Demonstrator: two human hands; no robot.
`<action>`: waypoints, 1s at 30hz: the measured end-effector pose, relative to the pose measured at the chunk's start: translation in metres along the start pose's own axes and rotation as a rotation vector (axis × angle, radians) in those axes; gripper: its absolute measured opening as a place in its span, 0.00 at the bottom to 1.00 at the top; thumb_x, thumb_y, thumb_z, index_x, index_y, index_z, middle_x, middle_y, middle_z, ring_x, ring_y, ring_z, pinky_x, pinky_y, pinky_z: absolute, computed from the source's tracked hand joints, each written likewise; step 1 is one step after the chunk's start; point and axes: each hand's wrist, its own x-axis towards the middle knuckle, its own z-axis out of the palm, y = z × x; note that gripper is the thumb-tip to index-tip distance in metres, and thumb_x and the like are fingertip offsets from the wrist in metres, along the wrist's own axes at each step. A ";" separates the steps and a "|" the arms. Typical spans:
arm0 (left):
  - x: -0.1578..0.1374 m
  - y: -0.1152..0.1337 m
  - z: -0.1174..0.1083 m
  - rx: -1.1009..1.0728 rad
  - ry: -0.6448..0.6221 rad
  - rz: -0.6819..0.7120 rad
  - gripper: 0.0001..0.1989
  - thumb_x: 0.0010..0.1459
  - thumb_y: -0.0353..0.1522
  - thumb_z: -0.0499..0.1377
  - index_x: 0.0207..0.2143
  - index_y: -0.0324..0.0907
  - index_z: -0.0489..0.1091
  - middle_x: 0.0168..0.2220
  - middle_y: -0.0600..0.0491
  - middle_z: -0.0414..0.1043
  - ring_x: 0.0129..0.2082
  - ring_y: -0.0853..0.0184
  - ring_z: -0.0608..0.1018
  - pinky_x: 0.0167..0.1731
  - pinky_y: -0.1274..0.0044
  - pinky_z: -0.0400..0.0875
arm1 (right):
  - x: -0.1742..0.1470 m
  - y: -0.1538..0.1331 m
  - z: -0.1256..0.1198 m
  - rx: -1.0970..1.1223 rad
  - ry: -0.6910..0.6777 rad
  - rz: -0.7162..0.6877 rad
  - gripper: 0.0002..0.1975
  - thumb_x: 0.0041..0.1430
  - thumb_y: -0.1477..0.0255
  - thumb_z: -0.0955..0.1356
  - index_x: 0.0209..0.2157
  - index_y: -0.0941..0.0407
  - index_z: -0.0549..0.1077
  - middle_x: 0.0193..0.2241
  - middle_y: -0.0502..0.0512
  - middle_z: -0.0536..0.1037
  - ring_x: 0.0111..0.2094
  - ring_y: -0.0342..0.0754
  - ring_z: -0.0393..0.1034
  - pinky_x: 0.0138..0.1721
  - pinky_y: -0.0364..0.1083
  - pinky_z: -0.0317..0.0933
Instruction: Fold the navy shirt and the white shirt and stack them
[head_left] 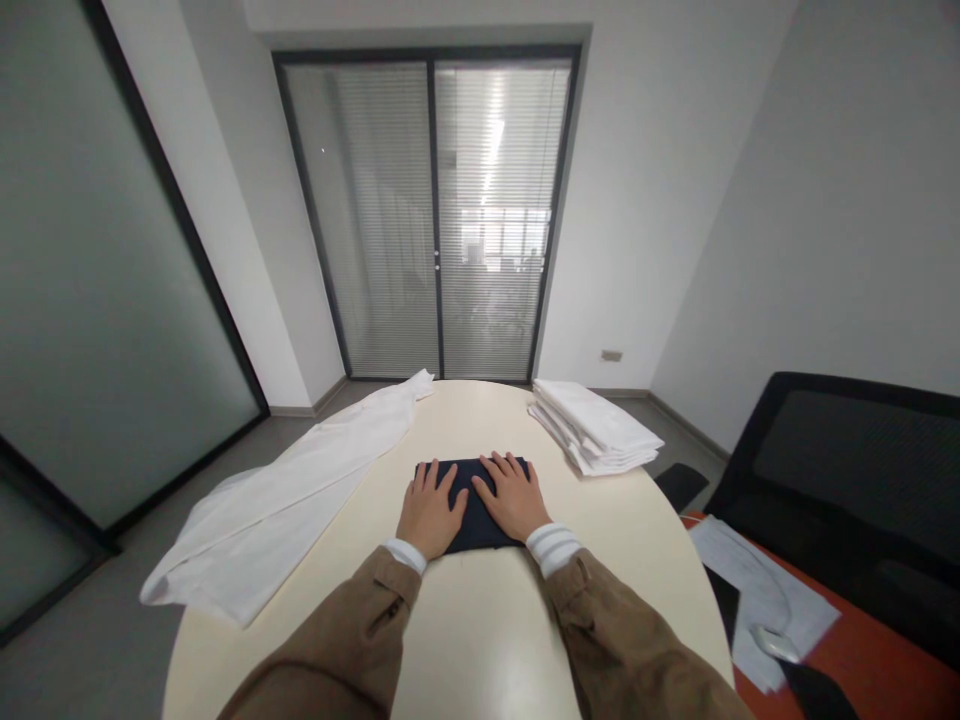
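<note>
Resting left hand (429,515) and right hand (515,500) flat on folded, rectangular navy-blue cloth (472,525), near middle of round, cream, smooth-topped table (480,640). Showing fingers spread apart on both hands, with thumbs angled inward. Note long white fabric (300,490) draped over table's left edge, stack of folded white cloths (600,430) at table's far-right edge, black mesh-backed office chair (847,480) beyond table's right side.

Office room: blinds (495,220) in a dark-framed glass partition, mesh-back chair (855,480), computer mouse (775,643), frosted glass panel (105,260).
</note>
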 end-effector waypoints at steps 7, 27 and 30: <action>0.001 0.001 0.000 0.002 0.010 -0.006 0.27 0.66 0.44 0.48 0.64 0.45 0.61 0.67 0.44 0.54 0.67 0.48 0.55 0.61 0.59 0.55 | 0.001 0.001 0.000 0.007 -0.001 0.015 0.28 0.67 0.52 0.54 0.63 0.46 0.61 0.66 0.52 0.60 0.67 0.56 0.46 0.65 0.60 0.35; 0.030 -0.014 -0.008 0.006 0.008 -0.047 0.24 0.65 0.43 0.49 0.58 0.42 0.67 0.57 0.44 0.68 0.57 0.55 0.67 0.55 0.65 0.62 | 0.022 0.016 -0.017 -0.041 0.027 -0.038 0.25 0.69 0.54 0.54 0.54 0.51 0.72 0.50 0.59 0.75 0.53 0.56 0.63 0.53 0.55 0.52; 0.046 -0.023 -0.008 0.003 0.006 -0.032 0.19 0.63 0.41 0.52 0.49 0.41 0.73 0.48 0.44 0.73 0.50 0.56 0.72 0.51 0.66 0.65 | 0.036 0.027 -0.018 -0.053 -0.005 -0.031 0.25 0.69 0.55 0.54 0.47 0.52 0.76 0.47 0.60 0.76 0.51 0.55 0.66 0.50 0.53 0.54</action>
